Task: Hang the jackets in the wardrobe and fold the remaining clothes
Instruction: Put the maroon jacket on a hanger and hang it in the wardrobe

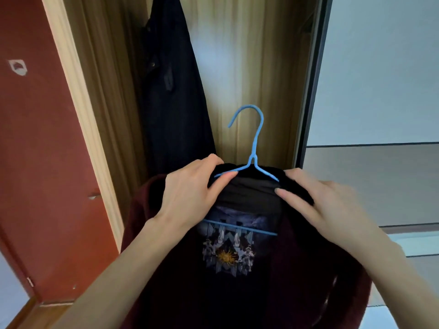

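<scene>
My left hand (190,195) pinches the left shoulder of the thin blue wire hanger (255,148) together with the black collar cloth, thumb on top. My right hand (320,205) grips the bunched dark collar at the hanger's right shoulder, fingers curled over the cloth. Between them hangs the maroon jacket with black lining and a printed emblem (228,255), draped downward from the hanger. The hanger's shoulder bar runs left to right; its hook stands above both hands, open side left. The open wooden wardrobe (237,67) lies ahead and upward, a dark jacket (173,91) already hanging at its left. Both hands sit about equally near; the rail is out of view.
</scene>
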The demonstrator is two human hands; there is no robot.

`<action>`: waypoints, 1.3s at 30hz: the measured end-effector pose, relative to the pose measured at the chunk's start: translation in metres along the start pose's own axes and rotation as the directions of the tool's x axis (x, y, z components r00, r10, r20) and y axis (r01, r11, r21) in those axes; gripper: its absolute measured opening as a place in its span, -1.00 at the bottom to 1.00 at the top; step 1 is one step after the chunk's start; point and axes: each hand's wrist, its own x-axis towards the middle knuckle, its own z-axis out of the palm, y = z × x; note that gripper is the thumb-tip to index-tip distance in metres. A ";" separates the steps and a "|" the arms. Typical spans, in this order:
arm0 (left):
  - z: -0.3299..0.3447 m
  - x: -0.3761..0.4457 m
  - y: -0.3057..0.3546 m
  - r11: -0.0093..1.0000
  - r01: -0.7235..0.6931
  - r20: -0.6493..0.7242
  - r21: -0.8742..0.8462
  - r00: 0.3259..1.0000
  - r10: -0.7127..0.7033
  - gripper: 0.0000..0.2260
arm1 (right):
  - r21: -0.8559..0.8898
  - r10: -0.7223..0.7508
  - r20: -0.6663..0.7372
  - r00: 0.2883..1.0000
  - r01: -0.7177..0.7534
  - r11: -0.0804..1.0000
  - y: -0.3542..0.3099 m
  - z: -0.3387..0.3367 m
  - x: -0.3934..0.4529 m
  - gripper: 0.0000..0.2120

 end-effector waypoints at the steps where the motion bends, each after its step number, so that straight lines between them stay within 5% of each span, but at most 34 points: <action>1: 0.001 0.011 0.000 1.000 -0.028 0.003 0.013 1.000 0.028 -0.63 | 0.002 0.007 -0.007 1.000 -0.007 1.000 0.004 -0.007 0.006 -0.67; 11: 0.003 0.145 0.014 0.989 -0.078 -0.061 0.122 0.994 0.086 -0.52 | -0.153 0.068 -0.165 0.984 -0.093 0.984 0.038 -0.083 0.101 -0.67; 22: 0.039 0.273 0.002 0.984 0.161 0.045 -0.074 0.986 -0.158 -0.58 | -0.458 0.065 -0.278 0.958 -0.191 0.868 0.038 -0.126 0.226 -0.66; 27: 0.064 0.306 -0.024 0.974 0.068 0.099 -0.216 0.994 -0.048 -0.67 | -0.524 0.095 -0.279 0.956 -0.234 0.819 0.040 -0.105 0.270 -0.68; 39: 0.086 0.399 -0.082 0.966 -0.019 0.017 -0.259 1.000 0.024 -0.62 | -0.585 0.077 -0.398 0.914 -0.318 0.746 0.041 -0.075 0.402 -0.74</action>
